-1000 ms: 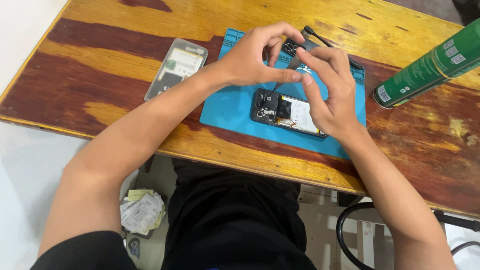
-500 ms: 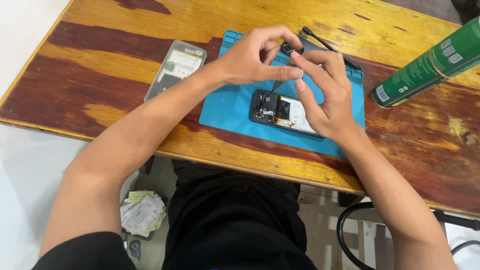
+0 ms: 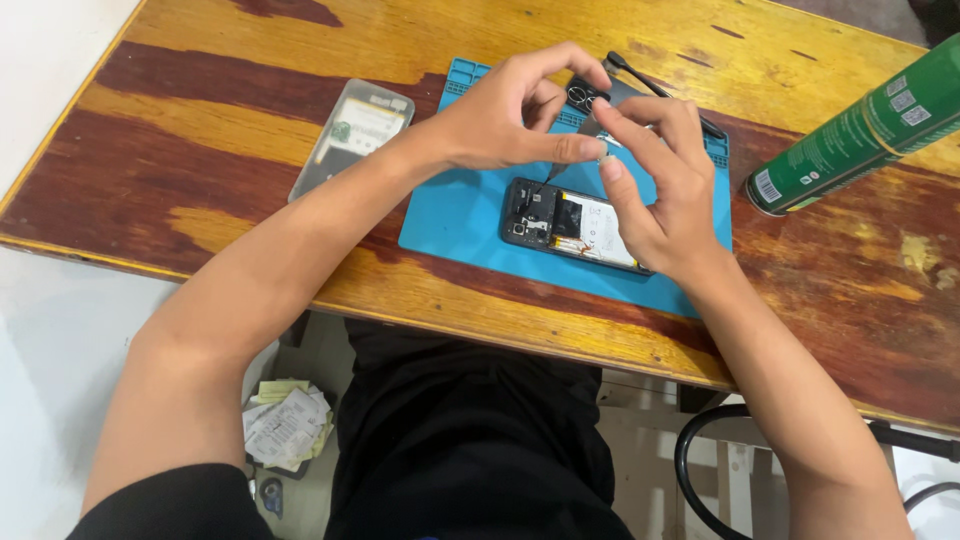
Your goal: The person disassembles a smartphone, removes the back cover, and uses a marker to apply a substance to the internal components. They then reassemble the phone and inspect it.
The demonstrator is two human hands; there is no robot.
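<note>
Both our hands meet above the opened phone (image 3: 575,222), which lies on the blue mat (image 3: 450,225) on the table (image 3: 200,120). Our left hand (image 3: 500,120) pinches a thin dark tool whose tip reaches down to the phone; our right hand (image 3: 650,190) pinches something tiny beside it, too small to identify. We judge steady fingertips and light pressure matter most, keeping the small part over the mat.

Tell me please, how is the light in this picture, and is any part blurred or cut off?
Head view: soft, even light, with weak shadows under the left hand and right hand on the blue mat; the opened phone is sharp; mild sheen on the wooden table; the green can is cut by the frame edge.
</note>
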